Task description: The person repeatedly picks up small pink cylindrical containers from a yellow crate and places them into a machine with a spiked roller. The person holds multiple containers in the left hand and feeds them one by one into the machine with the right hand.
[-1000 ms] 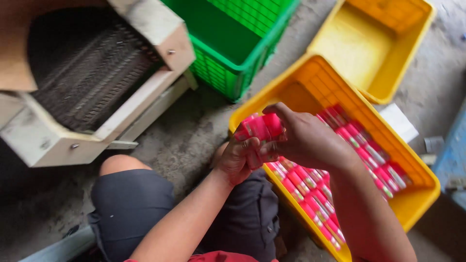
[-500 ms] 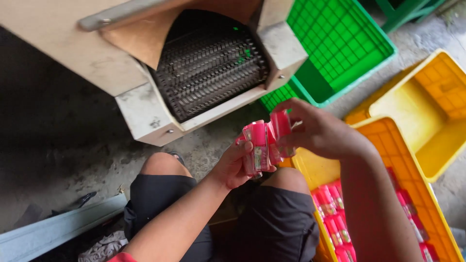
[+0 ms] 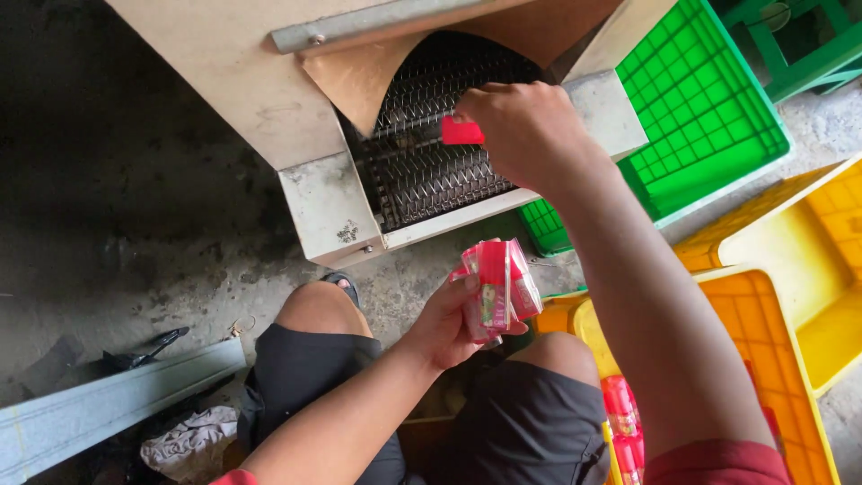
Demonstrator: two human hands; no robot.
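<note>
Two hands work at centre frame. My right hand (image 3: pixel 525 130), upper centre, pinches one small red packet (image 3: pixel 461 132) by its end at the mouth of the wire-mesh conveyor (image 3: pixel 422 171). My left hand (image 3: pixel 449 323), lower centre, is closed around a bundle of red packets (image 3: pixel 496 289) above my knees. I judge the packets light, stiff-edged and slick-wrapped; best held across the flat faces. Yellow crate (image 3: pixel 790 377) lower right, green crate (image 3: pixel 709 117) upper right.
</note>
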